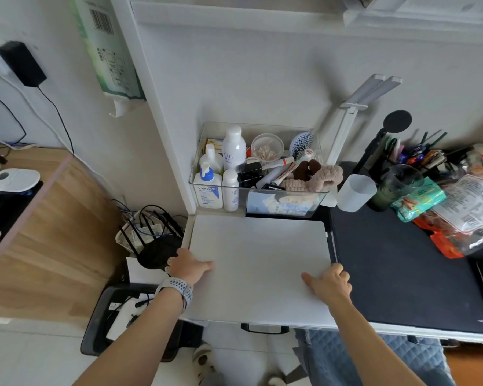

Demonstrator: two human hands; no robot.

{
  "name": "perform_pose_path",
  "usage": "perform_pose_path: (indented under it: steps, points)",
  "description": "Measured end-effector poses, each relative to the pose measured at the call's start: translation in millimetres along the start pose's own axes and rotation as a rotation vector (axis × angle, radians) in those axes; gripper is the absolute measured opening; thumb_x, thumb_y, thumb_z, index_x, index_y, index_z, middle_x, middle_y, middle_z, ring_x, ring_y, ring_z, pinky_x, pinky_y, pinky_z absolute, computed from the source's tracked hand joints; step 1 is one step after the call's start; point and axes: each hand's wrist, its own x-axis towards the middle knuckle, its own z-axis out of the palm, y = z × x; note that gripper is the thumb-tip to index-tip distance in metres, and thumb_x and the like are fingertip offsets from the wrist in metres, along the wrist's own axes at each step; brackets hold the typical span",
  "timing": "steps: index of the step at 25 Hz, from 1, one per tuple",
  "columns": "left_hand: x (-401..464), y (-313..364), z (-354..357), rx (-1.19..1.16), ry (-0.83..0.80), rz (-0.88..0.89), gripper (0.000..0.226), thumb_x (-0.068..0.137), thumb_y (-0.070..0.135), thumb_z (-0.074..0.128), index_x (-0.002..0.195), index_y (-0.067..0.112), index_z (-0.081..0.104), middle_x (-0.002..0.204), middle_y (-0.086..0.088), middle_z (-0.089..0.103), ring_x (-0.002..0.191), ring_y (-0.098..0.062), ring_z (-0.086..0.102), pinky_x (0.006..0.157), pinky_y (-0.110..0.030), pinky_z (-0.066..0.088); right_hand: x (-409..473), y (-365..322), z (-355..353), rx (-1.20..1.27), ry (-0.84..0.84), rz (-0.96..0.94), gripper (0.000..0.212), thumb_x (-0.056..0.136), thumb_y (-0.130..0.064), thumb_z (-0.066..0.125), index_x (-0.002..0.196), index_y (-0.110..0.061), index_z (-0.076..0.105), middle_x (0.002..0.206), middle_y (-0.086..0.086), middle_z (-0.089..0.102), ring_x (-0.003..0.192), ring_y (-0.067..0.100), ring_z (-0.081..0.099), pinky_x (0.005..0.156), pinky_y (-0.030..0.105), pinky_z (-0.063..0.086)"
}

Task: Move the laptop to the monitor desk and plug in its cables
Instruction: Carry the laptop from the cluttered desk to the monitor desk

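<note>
**A:** Where's your laptop (258,263) right now?

**B:** Closed, lying flat on the near left corner of the dark-topped desk (402,274), its left edge out at the desk's side. You've got a hand on each side of it.

**A:** How are you holding it?

**B:** Your left hand (186,266) wraps the left edge, thumb lying on the lid and the other fingers curled down over the side. Your right hand (331,282) does the same at the right edge, thumb on top, fingers hooked over. That looks like a two-sided grip for lifting a wide, thin slab level, so it won't tip or flex.

**A:** Anything crowding it?

**B:** The clear organiser (258,174) of bottles and tubes sits just behind the far edge, and a frosted cup (356,192) stands near the back right corner. I'd judge you'll want to lift it toward yourself rather than push it back.

**A:** And where does it go?

**B:** Likely the wooden desk (53,232) on your left, though no monitor shows. A black adapter (21,64) hangs on the wall there, its cord trailing down. Between the desks sits a router (154,240) with tangled wires; carry the laptop above that.
</note>
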Motion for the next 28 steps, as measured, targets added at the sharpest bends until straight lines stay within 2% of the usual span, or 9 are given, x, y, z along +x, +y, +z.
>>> perform_pose_path:
  steps: [2, 5, 7, 9, 14, 18, 21, 25, 28]
  points:
    - [8.5, -5.0, -1.0, -0.181, -0.018, -0.047, 0.091, 0.047, 0.055, 0.075, 0.121, 0.007, 0.052, 0.119, -0.018, 0.055, 0.109, -0.036, 0.052, 0.094, -0.048, 0.048, 3.5, -0.6, -1.2, 0.013, 0.002, 0.019, 0.094, 0.076, -0.049, 0.071, 0.136, 0.005, 0.021, 0.139, 0.022, 0.033, 0.127, 0.039, 0.035, 0.106, 0.046, 0.034]
    - [12.4, -8.4, -3.0, -0.363, -0.025, -0.099, 0.060, 0.064, 0.043, 0.066, 0.111, 0.006, 0.062, 0.106, -0.017, 0.063, 0.099, -0.036, 0.058, 0.090, -0.048, 0.051, 7.4, 0.5, -0.8, 0.021, 0.007, 0.039, 0.096, 0.074, -0.049, 0.073, 0.134, 0.007, 0.023, 0.139, 0.022, 0.035, 0.126, 0.039, 0.038, 0.105, 0.047, 0.037]
    - [13.2, -11.1, -3.3, -0.441, -0.038, -0.128, 0.045, 0.074, 0.031, 0.062, 0.108, 0.001, 0.062, 0.102, -0.020, 0.064, 0.096, -0.038, 0.060, 0.090, -0.048, 0.052, 7.8, 3.2, -1.0, 0.033, 0.016, 0.036, 0.096, 0.072, -0.048, 0.075, 0.134, 0.007, 0.026, 0.138, 0.022, 0.036, 0.125, 0.040, 0.039, 0.103, 0.048, 0.039]
    - [10.9, -17.8, -0.9, -0.481, -0.063, -0.142, 0.041, 0.080, 0.023, 0.061, 0.112, -0.002, 0.061, 0.105, -0.022, 0.064, 0.098, -0.039, 0.060, 0.091, -0.049, 0.051, 7.3, 9.3, 0.2, 0.089, 0.030, 0.029, 0.095, 0.068, -0.046, 0.079, 0.131, 0.006, 0.031, 0.136, 0.021, 0.040, 0.123, 0.040, 0.042, 0.100, 0.050, 0.043]
    - [-0.2, -29.2, -1.1, -0.535, -0.095, -0.126, 0.031, 0.090, 0.017, 0.057, 0.115, -0.002, 0.057, 0.114, -0.021, 0.062, 0.103, -0.039, 0.060, 0.095, -0.054, 0.048, -0.1, 19.8, -1.8, 0.212, 0.041, 0.006, 0.083, 0.060, -0.041, 0.086, 0.117, 0.003, 0.043, 0.122, 0.019, 0.051, 0.110, 0.040, 0.052, 0.089, 0.052, 0.050]
    - [-29.1, -28.3, -9.8, -0.601, -0.032, -0.071, 0.011, 0.093, 0.016, 0.053, 0.094, 0.006, 0.052, 0.109, -0.020, 0.059, 0.103, -0.038, 0.058, 0.094, -0.048, 0.047, -12.6, 23.6, -13.1, 0.241, 0.050, -0.072, 0.080, 0.061, -0.040, 0.086, 0.114, 0.002, 0.043, 0.117, 0.018, 0.053, 0.105, 0.038, 0.054, 0.086, 0.049, 0.051]
    - [-52.9, -32.3, -21.2, -0.666, 0.011, -0.016, 0.016, 0.093, 0.016, 0.052, 0.080, 0.009, 0.046, 0.107, -0.026, 0.059, 0.098, -0.038, 0.060, 0.082, -0.045, 0.048, -24.3, 22.6, -26.5, 0.308, 0.059, -0.159, 0.082, 0.063, -0.039, 0.085, 0.120, -0.001, 0.041, 0.118, 0.016, 0.053, 0.105, 0.035, 0.055, 0.086, 0.048, 0.052]
    - [-95.0, -44.6, -40.4, -0.826, 0.077, 0.001, 0.007, 0.095, 0.012, 0.051, 0.092, 0.006, 0.050, 0.106, -0.023, 0.062, 0.093, -0.037, 0.061, 0.082, -0.045, 0.049, -40.2, 13.6, -42.6, 0.387, 0.036, -0.285, 0.071, 0.068, -0.033, 0.083, 0.119, -0.005, 0.041, 0.117, 0.013, 0.052, 0.102, 0.032, 0.056, 0.085, 0.047, 0.052]
    - [-121.6, -56.1, -55.0, -0.885, 0.160, 0.009, 0.013, 0.097, 0.009, 0.049, 0.085, 0.007, 0.051, 0.088, -0.014, 0.060, 0.073, -0.026, 0.057, 0.063, -0.032, 0.046, -58.5, 1.7, -46.3, 0.420, 0.017, -0.363, 0.065, 0.069, -0.030, 0.082, 0.116, -0.007, 0.043, 0.114, 0.012, 0.053, 0.100, 0.031, 0.057, 0.086, 0.047, 0.053]
